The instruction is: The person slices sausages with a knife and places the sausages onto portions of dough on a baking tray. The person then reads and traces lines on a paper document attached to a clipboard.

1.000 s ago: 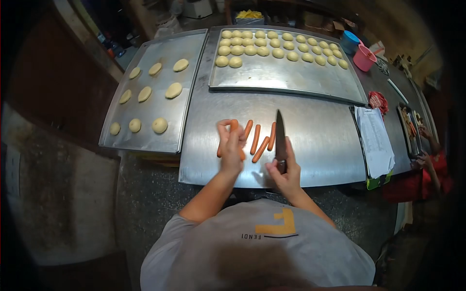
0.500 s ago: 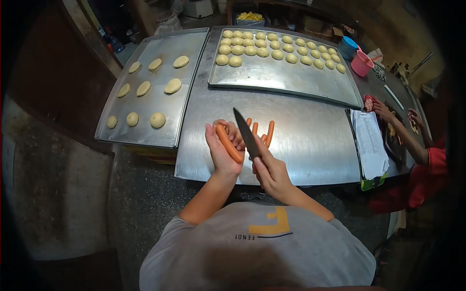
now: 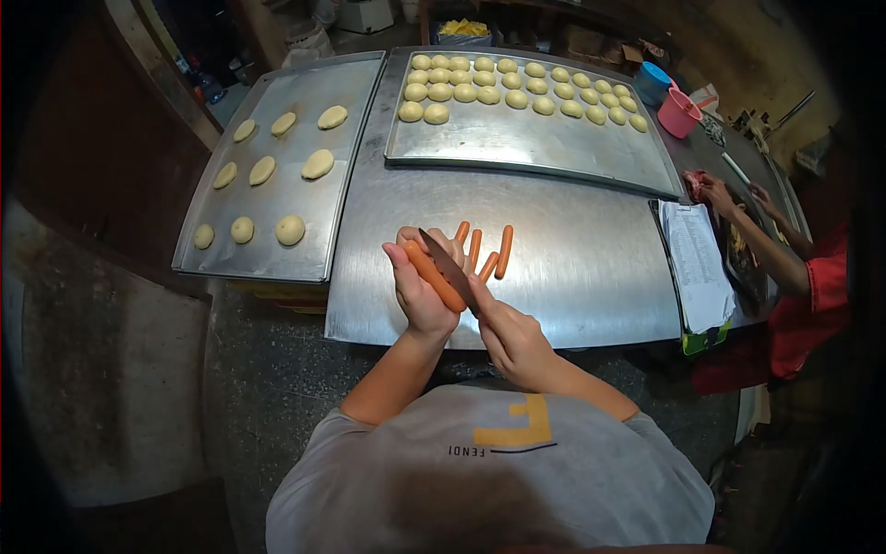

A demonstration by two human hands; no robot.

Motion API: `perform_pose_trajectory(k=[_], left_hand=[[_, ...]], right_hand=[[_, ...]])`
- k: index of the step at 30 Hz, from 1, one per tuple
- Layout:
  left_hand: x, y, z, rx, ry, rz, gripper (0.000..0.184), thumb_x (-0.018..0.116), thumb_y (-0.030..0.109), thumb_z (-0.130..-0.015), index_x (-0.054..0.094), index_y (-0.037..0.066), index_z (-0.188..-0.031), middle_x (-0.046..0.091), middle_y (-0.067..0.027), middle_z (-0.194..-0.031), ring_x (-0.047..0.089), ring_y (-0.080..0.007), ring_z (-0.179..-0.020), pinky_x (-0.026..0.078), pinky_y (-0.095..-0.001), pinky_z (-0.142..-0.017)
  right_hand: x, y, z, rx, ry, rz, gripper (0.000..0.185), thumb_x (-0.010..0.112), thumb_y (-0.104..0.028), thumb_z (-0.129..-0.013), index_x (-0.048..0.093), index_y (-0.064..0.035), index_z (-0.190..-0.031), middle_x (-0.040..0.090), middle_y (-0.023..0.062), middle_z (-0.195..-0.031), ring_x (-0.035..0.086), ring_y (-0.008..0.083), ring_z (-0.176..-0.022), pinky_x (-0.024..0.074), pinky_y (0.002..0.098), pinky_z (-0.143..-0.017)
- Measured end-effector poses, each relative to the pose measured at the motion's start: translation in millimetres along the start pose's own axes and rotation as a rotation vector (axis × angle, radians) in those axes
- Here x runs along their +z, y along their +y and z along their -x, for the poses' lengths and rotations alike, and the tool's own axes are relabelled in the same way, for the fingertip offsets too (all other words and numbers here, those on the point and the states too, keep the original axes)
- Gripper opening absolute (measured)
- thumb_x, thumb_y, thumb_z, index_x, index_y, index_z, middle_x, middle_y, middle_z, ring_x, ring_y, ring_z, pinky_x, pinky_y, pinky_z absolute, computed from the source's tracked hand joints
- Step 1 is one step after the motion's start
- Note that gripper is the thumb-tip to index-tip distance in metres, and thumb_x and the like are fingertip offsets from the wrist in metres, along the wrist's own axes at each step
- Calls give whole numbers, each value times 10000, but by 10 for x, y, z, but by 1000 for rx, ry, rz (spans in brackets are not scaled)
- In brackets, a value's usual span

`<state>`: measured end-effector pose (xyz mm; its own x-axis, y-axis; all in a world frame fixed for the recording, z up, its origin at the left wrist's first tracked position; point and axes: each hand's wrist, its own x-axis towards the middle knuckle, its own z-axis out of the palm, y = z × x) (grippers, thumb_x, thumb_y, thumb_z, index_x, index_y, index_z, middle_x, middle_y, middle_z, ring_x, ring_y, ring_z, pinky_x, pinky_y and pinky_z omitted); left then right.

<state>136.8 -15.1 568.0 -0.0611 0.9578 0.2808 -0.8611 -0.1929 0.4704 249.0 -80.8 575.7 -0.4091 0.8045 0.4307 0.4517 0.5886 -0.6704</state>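
My left hand (image 3: 426, 300) is closed around an orange sausage (image 3: 432, 277), which lies slanted across the palm. In my right hand (image 3: 517, 343) is the handle of a dark knife (image 3: 447, 265). Its blade lies along the right side of the held sausage, touching or very close to it. Just beyond and to the right of my hands, several loose sausages (image 3: 505, 251) rest on the metal table (image 3: 591, 268). My left fingers and the blade partly hide some of them.
A tray (image 3: 535, 157) of dough balls stands at the back, another tray (image 3: 263, 263) with dough pieces at the left. Papers (image 3: 699, 268) lie at the right, near a pink container (image 3: 679, 114), a blue container (image 3: 652, 85) and a red-sleeved co-worker's arm (image 3: 780, 263).
My left hand has turned to show a sausage in the palm. The knife, upright earlier, has tilted left and come down against that sausage. The co-worker's hands have moved to the red cloth.
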Motion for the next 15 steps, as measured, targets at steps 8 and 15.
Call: perform_pose_trajectory(k=[8, 15], left_hand=[[48, 20, 22, -23, 6, -33, 405, 290, 529, -924, 333, 168, -745, 302, 29, -583, 238, -61, -464, 200, -196, -427], [57, -12, 58, -34, -21, -62, 406, 273, 529, -926, 316, 173, -736, 282, 37, -559, 210, -44, -428, 166, -187, -384]], right_hand=[[34, 34, -6, -50, 38, -1, 573, 484, 76, -778, 325, 30, -1326, 581, 207, -1044, 608, 240, -752, 484, 301, -626], [88, 66, 19, -50, 61, -80, 579, 452, 121, -761, 336, 34, -1322, 600, 204, -992, 602, 243, -719, 476, 285, -627]])
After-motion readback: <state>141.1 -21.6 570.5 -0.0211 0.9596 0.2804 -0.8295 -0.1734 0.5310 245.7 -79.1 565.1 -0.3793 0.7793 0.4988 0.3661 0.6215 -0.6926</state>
